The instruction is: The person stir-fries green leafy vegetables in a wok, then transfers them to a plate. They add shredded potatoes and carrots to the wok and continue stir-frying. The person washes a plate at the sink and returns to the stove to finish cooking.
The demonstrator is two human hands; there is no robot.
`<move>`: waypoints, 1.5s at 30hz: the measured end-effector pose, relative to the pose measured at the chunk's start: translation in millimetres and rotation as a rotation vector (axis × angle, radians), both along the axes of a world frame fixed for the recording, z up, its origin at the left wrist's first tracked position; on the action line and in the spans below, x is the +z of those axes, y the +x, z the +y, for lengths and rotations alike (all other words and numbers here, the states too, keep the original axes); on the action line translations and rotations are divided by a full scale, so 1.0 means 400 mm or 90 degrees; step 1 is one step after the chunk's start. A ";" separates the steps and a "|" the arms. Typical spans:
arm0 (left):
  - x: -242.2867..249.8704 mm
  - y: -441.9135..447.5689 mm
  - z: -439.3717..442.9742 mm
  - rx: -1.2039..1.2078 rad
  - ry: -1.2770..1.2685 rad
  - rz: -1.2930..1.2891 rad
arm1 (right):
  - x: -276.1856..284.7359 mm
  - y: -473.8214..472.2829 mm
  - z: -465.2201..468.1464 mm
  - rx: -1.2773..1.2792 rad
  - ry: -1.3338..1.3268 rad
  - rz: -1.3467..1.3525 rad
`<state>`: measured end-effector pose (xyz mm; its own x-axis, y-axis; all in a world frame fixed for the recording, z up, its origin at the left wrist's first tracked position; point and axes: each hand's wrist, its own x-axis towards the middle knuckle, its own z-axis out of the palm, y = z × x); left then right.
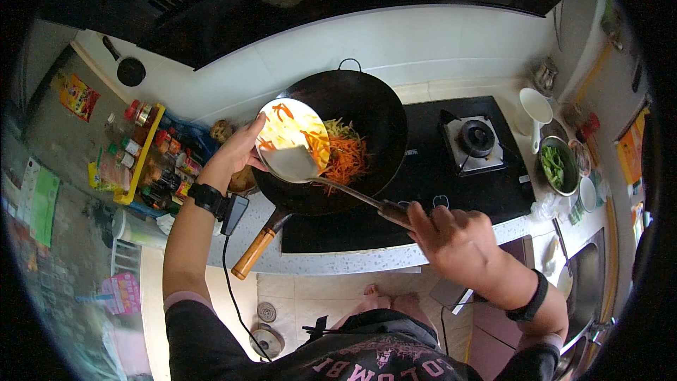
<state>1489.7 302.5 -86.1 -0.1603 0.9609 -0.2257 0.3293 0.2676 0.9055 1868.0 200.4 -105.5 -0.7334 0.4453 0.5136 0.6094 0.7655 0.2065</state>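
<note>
My left hand (244, 149) grips a white bowl (283, 119) by its left rim, tilted over the wok. A few orange carrot shreds cling to the inside of the bowl. In my right hand (460, 241) is the handle of a metal wok spatula (291, 163), its blade at the bowl's lower part. Beneath the bowl lies a heap of shredded carrot (349, 161) with pale green shreds (340, 129), in a dark wok (383, 111). The wok's wooden handle (253, 254) points toward my body. Bowl and blade hide part of the heap.
To the right of the wok is a gas burner (476, 138) on the black hob (423, 233). Farther right stand a bowl of green leaves (554, 168), a white ladle-like pan (535, 106) and a sink (586, 280). A yellow-edged rack (138, 161) of bottles is on the left.
</note>
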 end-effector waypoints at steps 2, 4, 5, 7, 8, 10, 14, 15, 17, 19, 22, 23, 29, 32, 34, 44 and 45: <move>-0.005 0.006 0.002 -0.003 -0.003 -0.017 | -0.016 -0.028 0.010 -0.013 -0.013 0.018; -0.009 0.013 0.003 0.003 -0.012 -0.028 | -0.027 -0.054 0.024 -0.045 -0.003 0.050; -0.011 0.015 0.003 -0.004 -0.001 -0.010 | -0.031 -0.067 0.032 -0.075 -0.001 0.058; -0.018 0.022 0.001 -0.007 0.014 0.029 | -0.033 -0.093 0.042 -0.093 -0.117 0.132; -0.020 0.024 0.003 -0.005 0.025 0.051 | -0.029 -0.102 0.053 -0.101 -0.173 0.167; -0.027 0.023 0.002 0.015 0.028 0.059 | -0.017 -0.102 0.066 -0.137 -0.278 0.234; -0.042 -0.003 -0.007 0.060 0.032 -0.024 | 0.001 -0.034 0.064 -0.096 -0.486 0.376; -0.046 -0.014 -0.010 0.074 0.025 -0.054 | 0.000 -0.010 0.058 -0.076 -0.562 0.405; -0.052 -0.034 -0.015 0.041 0.009 -0.092 | -0.009 0.019 0.045 -0.085 -0.677 0.429; -0.056 -0.048 -0.017 0.022 0.003 -0.133 | -0.023 0.034 0.033 -0.032 -0.739 0.490; -0.056 -0.054 -0.022 0.015 0.009 -0.177 | -0.037 0.046 0.025 -0.007 -0.807 0.540; -0.055 -0.050 -0.024 0.009 0.012 -0.191 | -0.041 0.045 0.025 0.016 -0.809 0.556; -0.043 -0.020 -0.034 0.017 0.004 -0.203 | -0.054 0.009 0.063 -0.002 -0.834 0.496; -0.038 -0.016 -0.036 0.025 0.007 -0.209 | -0.058 -0.001 0.088 0.030 -0.725 0.560; -0.036 -0.017 -0.041 0.034 -0.002 -0.220 | -0.060 0.008 0.088 -0.035 -0.707 0.547; -0.039 -0.002 -0.039 0.023 -0.007 -0.077 | -0.080 -0.021 0.082 0.034 -0.894 0.647; -0.038 -0.001 -0.041 0.039 -0.005 -0.047 | -0.082 -0.020 0.084 0.022 -0.920 0.670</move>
<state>1489.4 286.2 -101.2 -0.2010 0.9480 -0.2467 0.2444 0.2924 0.9245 1860.2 234.1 -138.5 -0.4049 0.9142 -0.0197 0.0104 -0.0169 -0.9998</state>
